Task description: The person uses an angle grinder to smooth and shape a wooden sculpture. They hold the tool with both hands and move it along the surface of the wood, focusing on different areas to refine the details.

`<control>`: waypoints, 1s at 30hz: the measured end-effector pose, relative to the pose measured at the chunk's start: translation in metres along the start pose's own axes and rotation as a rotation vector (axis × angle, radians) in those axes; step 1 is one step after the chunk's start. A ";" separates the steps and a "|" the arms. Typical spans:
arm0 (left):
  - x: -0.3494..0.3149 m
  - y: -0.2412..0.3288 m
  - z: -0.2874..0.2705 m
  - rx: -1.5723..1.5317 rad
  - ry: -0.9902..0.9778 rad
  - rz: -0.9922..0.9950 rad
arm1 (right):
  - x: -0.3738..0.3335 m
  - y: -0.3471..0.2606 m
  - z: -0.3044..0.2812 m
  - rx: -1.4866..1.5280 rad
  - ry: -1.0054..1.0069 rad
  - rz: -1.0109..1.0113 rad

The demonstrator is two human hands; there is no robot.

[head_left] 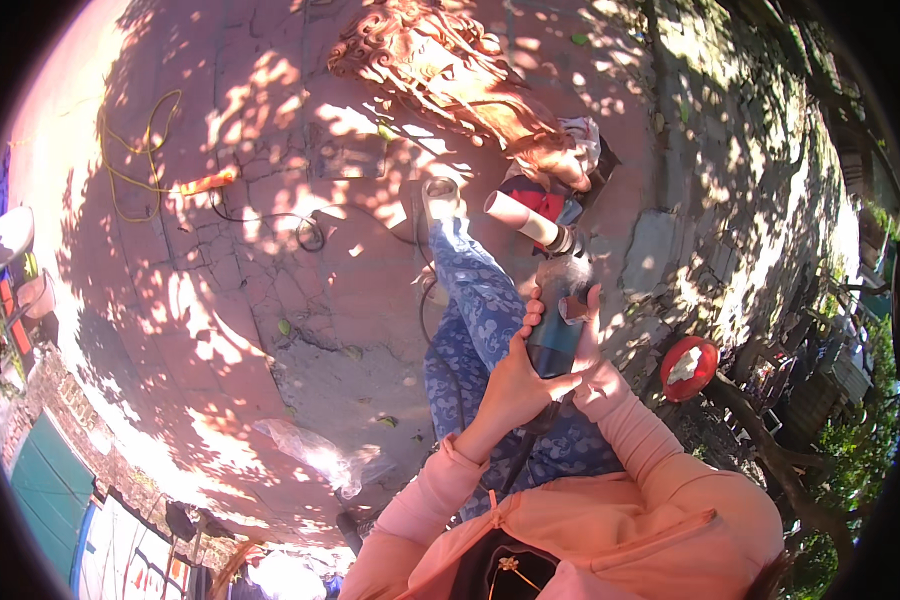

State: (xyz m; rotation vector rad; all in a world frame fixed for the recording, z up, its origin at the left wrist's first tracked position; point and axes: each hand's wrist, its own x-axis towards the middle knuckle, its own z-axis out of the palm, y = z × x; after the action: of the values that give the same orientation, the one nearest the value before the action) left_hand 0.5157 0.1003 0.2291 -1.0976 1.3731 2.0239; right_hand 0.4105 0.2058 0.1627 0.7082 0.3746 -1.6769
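Note:
In front of my lap I hold a teal and grey corded power tool (558,345). A pale cylindrical sleeve (518,215) sticks out from its front end, pointing away and to the left. My left hand (520,385) is wrapped round the left side of the tool's body, thumb across the top. On the other side my right hand (592,365) grips it, fingers partly hidden by the housing. Beyond the sleeve lies a large reddish-brown carved wooden piece (440,75), its narrow near end propped on a bundle of cloths (532,197). The sleeve is apart from the carving.
A black cord (270,216) runs across the paving to an orange connector (208,183) on a yellow cable (110,170). A red bowl (708,352) with white material stands at my right. Near my left leg lies a clear plastic bag (320,455). Branches (770,450) edge the right.

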 end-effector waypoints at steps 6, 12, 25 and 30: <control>0.026 0.025 -0.026 0.164 -0.016 0.006 | 0.031 -0.009 0.012 0.056 0.020 -0.101; 0.063 0.075 -0.061 0.192 -0.127 -0.077 | 0.067 -0.022 0.036 0.221 0.077 -0.176; 0.123 0.176 -0.079 0.388 -0.286 -0.091 | 0.109 -0.069 0.075 0.512 -0.001 -0.415; 0.125 0.178 -0.086 0.537 -0.368 -0.126 | 0.106 -0.044 0.083 0.627 0.009 -0.527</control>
State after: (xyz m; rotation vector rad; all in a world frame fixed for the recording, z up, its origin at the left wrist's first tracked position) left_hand 0.3436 -0.0569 0.2094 -0.5298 1.4773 1.5320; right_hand 0.3368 0.0851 0.1530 1.1432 0.0230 -2.3297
